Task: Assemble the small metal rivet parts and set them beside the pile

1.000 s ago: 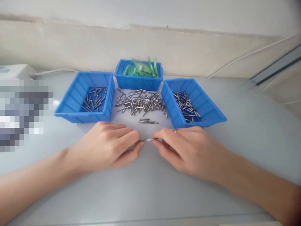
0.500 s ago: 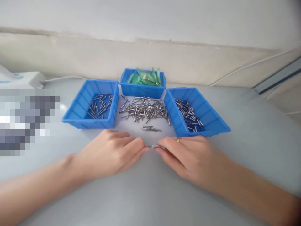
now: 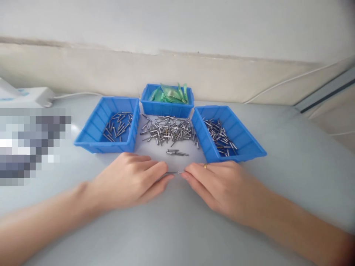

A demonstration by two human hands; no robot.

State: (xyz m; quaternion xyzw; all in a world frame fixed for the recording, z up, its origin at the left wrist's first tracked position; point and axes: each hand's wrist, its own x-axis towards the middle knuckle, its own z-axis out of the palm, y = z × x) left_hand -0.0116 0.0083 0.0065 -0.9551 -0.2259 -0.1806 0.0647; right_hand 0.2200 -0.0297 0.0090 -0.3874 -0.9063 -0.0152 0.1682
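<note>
A metal blind rivet (image 3: pixel 172 172) is stretched level between my two hands, low over the table. Its thin pin runs back between the thumb and forefinger of my left hand (image 3: pixel 138 179); those fingers are closed loosely around it. My right hand (image 3: pixel 219 184), with a ring on one finger, pinches the other end beyond the small flange, and its fingertips hide that end. Just beyond the hands lie a few loose rivets (image 3: pixel 177 152). Behind those spreads a pile of rivets (image 3: pixel 169 131).
Around the pile stand a left blue bin (image 3: pixel 94 120) and a right blue bin (image 3: pixel 244 133), both holding rivets. A back blue bin (image 3: pixel 166 109) holds green plastic packets (image 3: pixel 172 94). At far left sits a white device (image 3: pixel 33 98) with a cable, near the wall.
My left thumb and forefinger have parted a little, showing more of the pin. My right fingers now cover more of the rivet's body. The view has shifted slightly.
</note>
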